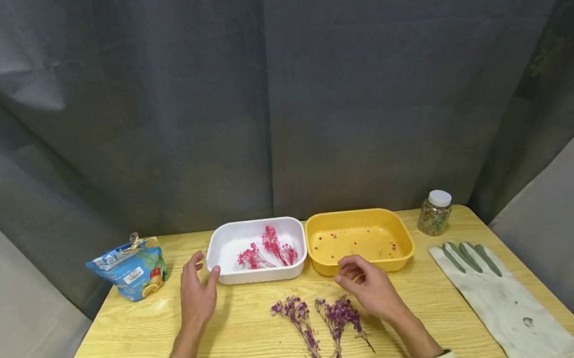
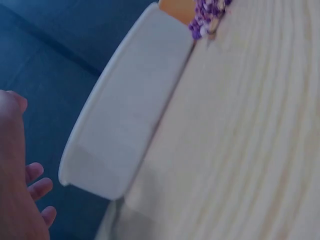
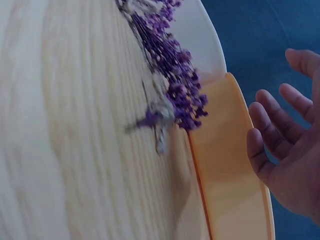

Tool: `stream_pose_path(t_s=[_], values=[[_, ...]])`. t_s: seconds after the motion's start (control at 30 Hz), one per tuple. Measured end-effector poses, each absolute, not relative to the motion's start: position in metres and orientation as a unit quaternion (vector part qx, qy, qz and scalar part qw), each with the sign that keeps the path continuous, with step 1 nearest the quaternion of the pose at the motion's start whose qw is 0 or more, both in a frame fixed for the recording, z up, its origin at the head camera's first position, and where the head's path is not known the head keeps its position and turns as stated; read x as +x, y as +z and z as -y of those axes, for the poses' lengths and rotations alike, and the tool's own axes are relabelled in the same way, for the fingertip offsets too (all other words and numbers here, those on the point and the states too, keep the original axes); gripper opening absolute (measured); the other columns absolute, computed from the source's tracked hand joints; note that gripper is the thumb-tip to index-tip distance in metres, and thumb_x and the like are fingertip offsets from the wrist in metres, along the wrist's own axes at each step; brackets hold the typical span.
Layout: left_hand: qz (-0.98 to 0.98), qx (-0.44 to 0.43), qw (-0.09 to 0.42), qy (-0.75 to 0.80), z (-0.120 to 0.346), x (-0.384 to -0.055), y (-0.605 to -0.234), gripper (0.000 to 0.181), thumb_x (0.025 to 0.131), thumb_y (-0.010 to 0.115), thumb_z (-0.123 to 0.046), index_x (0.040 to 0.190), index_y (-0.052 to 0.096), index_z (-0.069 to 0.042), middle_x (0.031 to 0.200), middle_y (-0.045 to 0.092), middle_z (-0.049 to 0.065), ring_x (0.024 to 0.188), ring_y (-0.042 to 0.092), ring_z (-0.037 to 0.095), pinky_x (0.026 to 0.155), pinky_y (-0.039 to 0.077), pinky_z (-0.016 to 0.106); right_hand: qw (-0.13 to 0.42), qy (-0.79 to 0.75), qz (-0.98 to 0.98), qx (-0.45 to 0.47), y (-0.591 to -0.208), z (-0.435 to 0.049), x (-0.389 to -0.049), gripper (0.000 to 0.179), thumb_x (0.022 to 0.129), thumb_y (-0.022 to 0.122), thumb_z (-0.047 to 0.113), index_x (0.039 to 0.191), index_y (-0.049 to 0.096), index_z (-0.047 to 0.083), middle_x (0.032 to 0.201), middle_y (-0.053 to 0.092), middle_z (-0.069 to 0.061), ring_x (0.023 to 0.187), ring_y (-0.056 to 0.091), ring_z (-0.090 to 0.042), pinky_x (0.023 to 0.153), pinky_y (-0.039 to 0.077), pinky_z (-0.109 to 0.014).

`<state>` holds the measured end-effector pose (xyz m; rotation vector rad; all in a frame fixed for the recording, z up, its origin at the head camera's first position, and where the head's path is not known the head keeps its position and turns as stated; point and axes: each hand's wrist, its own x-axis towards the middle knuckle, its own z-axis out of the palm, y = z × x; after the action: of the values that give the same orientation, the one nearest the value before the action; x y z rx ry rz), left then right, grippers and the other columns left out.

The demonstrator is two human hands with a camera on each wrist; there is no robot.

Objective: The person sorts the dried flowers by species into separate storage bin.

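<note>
My left hand hovers at the near left corner of a white basin, fingers spread and holding nothing. Inside that basin lie pink dried flower sprigs. Over the near edge of a yellow basin is my right hand, its fingers loosely bent with nothing in them. Small colored bits are scattered on the yellow basin's floor. Two bundles of purple dried flowers, one on the left and one on the right, lie on the table in front of the basins, tied with twine.
A blue printed bag, clipped at the top, stands at the left. Back right is a white-lidded jar with multicolored contents. A pale cloth with green leaf shapes lies along the right edge of the wooden table.
</note>
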<state>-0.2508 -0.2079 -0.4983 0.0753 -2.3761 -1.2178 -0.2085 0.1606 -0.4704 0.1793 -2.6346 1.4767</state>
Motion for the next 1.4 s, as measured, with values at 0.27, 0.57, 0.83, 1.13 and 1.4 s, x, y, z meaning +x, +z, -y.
stream_pose_path(t_s=[0.27, 0.57, 0.83, 1.13, 1.4], values=[[0.852, -0.049, 0.253, -0.457, 0.183, -0.24, -0.479, 0.053, 0.091, 0.065, -0.02, 0.139, 0.045, -0.008, 0.137, 0.05, 0.011, 0.121, 0.05, 0.03, 0.103, 0.037, 0.048, 0.086, 0.486, 0.866, 0.08, -0.474, -0.185, -0.209, 0.032, 0.091, 0.067, 0.034, 0.12, 0.059, 0.021, 0.104, 0.066, -0.001, 0.092, 0.06, -0.011, 0.081, 0.05, -0.027], [0.863, -0.105, 0.232, -0.437, 0.155, -0.228, -0.488, 0.052, 0.089, 0.068, -0.018, 0.136, 0.047, -0.009, 0.13, 0.054, 0.01, 0.116, 0.054, 0.027, 0.099, 0.042, 0.047, 0.122, 0.482, 0.864, 0.08, -0.481, -0.208, -0.212, 0.032, 0.092, 0.067, 0.026, 0.122, 0.058, 0.019, 0.104, 0.065, -0.001, 0.092, 0.057, -0.009, 0.08, 0.049, -0.026], [0.864, -0.123, 0.223, -0.435, 0.135, -0.219, -0.492, 0.053, 0.086, 0.071, -0.014, 0.134, 0.05, -0.011, 0.129, 0.056, 0.008, 0.113, 0.054, 0.023, 0.098, 0.043, 0.045, 0.155, 0.468, 0.867, 0.069, -0.482, -0.222, -0.215, 0.033, 0.09, 0.069, 0.027, 0.12, 0.059, 0.015, 0.102, 0.065, -0.002, 0.09, 0.056, -0.008, 0.079, 0.048, -0.028], [0.872, -0.129, 0.184, -0.435, 0.125, -0.211, -0.497, 0.052, 0.087, 0.07, -0.022, 0.134, 0.049, -0.018, 0.133, 0.055, 0.0, 0.115, 0.057, 0.02, 0.099, 0.045, 0.047, 0.169, 0.47, 0.866, 0.039, -0.484, -0.235, -0.216, 0.034, 0.09, 0.069, 0.027, 0.12, 0.059, 0.016, 0.105, 0.066, -0.006, 0.09, 0.056, -0.007, 0.077, 0.047, -0.021], [0.876, -0.15, 0.156, -0.432, 0.115, -0.201, -0.501, 0.052, 0.087, 0.07, -0.023, 0.134, 0.05, -0.015, 0.131, 0.056, 0.002, 0.114, 0.057, 0.022, 0.098, 0.044, 0.05, 0.206, 0.438, 0.875, -0.013, -0.484, -0.251, -0.218, 0.039, 0.09, 0.069, 0.029, 0.123, 0.059, 0.012, 0.113, 0.064, -0.006, 0.098, 0.056, -0.02, 0.082, 0.045, -0.025]])
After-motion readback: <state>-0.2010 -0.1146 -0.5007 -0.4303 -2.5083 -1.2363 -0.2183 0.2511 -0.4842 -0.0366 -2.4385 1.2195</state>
